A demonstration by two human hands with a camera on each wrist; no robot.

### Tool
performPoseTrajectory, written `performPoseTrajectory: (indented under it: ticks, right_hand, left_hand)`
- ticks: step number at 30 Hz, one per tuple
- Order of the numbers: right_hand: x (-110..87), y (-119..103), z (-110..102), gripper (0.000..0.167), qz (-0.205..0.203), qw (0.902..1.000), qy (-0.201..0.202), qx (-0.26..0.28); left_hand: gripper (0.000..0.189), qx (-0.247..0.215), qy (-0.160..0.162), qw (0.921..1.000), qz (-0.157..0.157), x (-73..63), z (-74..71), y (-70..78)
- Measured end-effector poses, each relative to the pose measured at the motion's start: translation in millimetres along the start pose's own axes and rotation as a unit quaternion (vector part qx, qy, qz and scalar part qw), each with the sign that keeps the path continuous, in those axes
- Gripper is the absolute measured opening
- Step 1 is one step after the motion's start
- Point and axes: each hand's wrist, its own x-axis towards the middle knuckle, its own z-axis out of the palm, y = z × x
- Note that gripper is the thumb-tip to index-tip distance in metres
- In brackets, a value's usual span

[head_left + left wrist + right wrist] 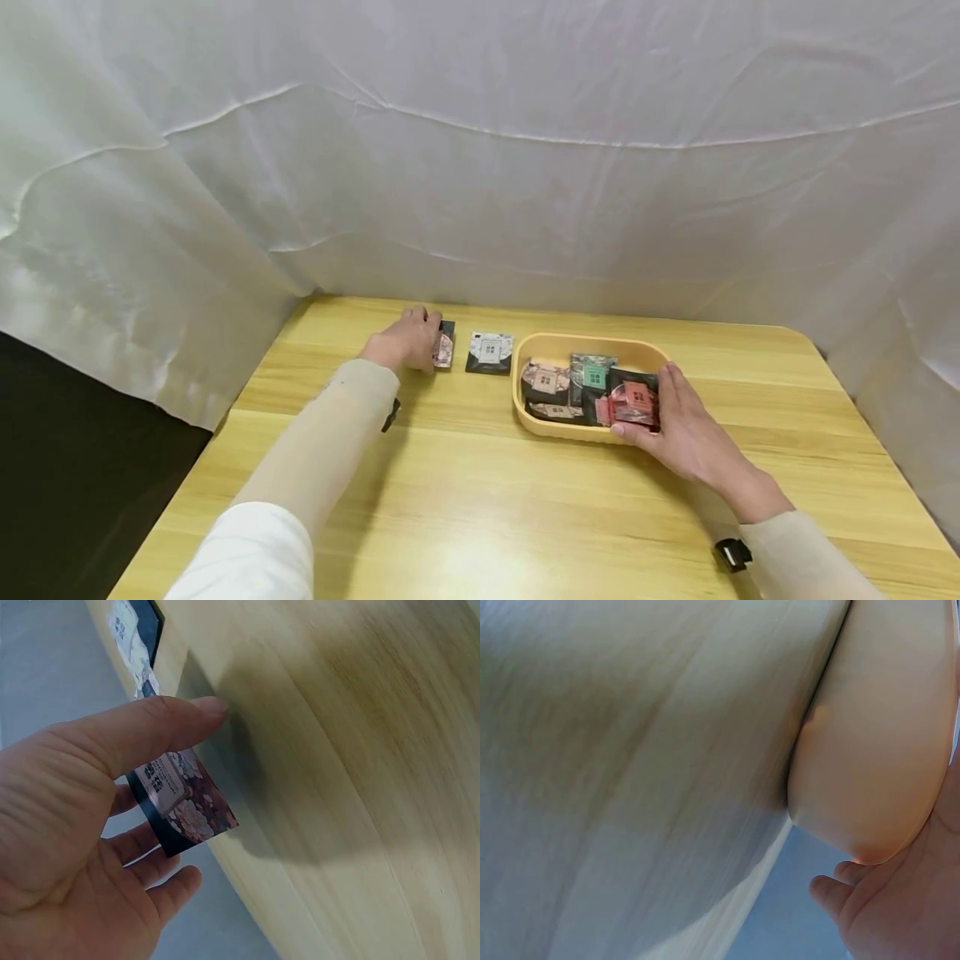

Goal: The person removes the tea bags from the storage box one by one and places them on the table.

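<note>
At the back left of the table my left hand pinches a small flat packet with a floral print between thumb and fingers. One edge of it lies beneath the thumb in the left wrist view. To its right a second packet, black with a white label, lies flat on the table. Beside that stands a yellow plastic basket with several similar packets in it. My right hand grips the basket's front right corner, next to a red-labelled packet. In the right wrist view the palm lies against the basket's outer wall.
The wooden table reaches back to a pale hanging cloth, which also runs down both sides. A dark area shows beyond the table's left edge.
</note>
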Motion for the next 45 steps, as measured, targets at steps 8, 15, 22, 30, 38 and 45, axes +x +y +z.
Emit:
performPoseTrajectory:
  ticks: [8, 15, 22, 30, 38, 45]
  right_hand:
    - [-1.0, -1.2, 1.2, 0.126, 0.0, 1.0, 0.004, -0.001]
    - [-1.4, 0.6, 3.0, 0.126, -0.002, 1.0, 0.008, -0.004]
    - [-2.6, 0.5, 2.9, 0.125, 0.0, 1.0, 0.006, 0.0]
    - [-4.3, 0.0, 2.2, 0.125, 0.003, 1.0, 0.008, -0.003]
    - [-7.6, 0.9, 1.3, 0.124, 0.003, 1.0, 0.008, -0.002]
    - [-9.6, 2.7, -0.9, 0.124, 0.006, 0.9999, 0.012, -0.003]
  left_hand:
    - [0.093, 0.007, -0.02, 0.9993, -0.029, 2.8, -0.7, 6.2]
    - [0.093, 0.034, -0.045, 0.9978, -0.035, 7.8, -2.4, 14.8]
    - [0.094, 0.038, -0.046, 0.9978, -0.029, 11.8, -3.9, 23.3]
    - [0.097, 0.037, -0.054, 0.9972, -0.037, 10.7, -5.6, 28.5]
    - [0.098, 0.031, -0.06, 0.9971, -0.037, 12.9, -5.7, 28.7]
    - [0.097, 0.027, -0.07, 0.9967, -0.031, 17.0, -6.3, 28.4]
